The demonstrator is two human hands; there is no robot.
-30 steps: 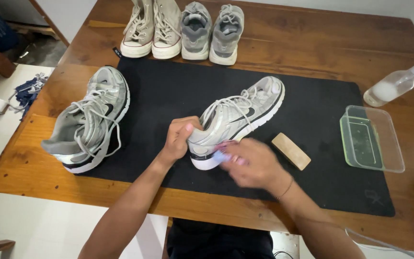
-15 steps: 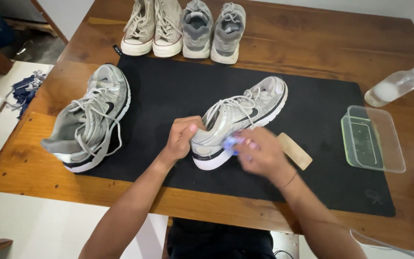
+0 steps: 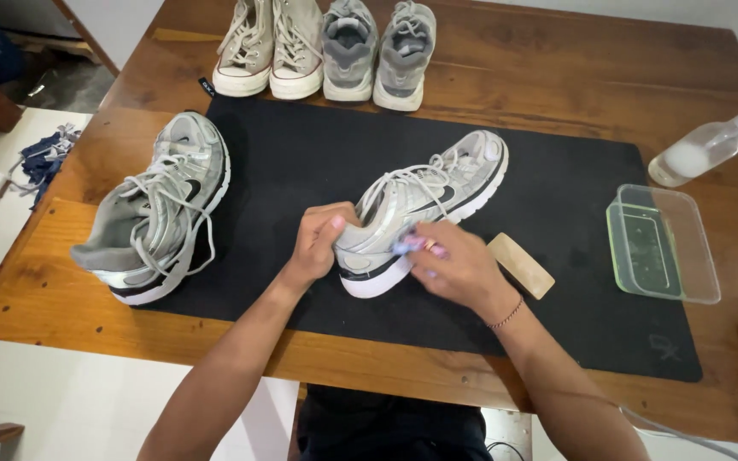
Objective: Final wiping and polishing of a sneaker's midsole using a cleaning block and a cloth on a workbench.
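A silver-grey running shoe [image 3: 437, 192] lies on a black mat [image 3: 574, 188], toe toward me. My left hand [image 3: 318, 243] grips its toe end from the left. My right hand [image 3: 454, 266] presses a small bluish-pink cloth or wipe [image 3: 412, 246] against the shoe's side near the toe; the item is mostly hidden by my fingers. The matching shoe [image 3: 160, 209] rests on the mat's left edge, untouched.
A tan wooden brush block [image 3: 521, 265] lies just right of my right hand. A clear plastic tub [image 3: 664, 243] and a spray bottle [image 3: 702, 149] sit at right. Two more shoe pairs [image 3: 326, 43] stand at the wooden table's [image 3: 557, 68] far edge.
My right hand has slid along the shoe's side near the toe with the small cloth. The left hand keeps its hold and the shoe has barely shifted.
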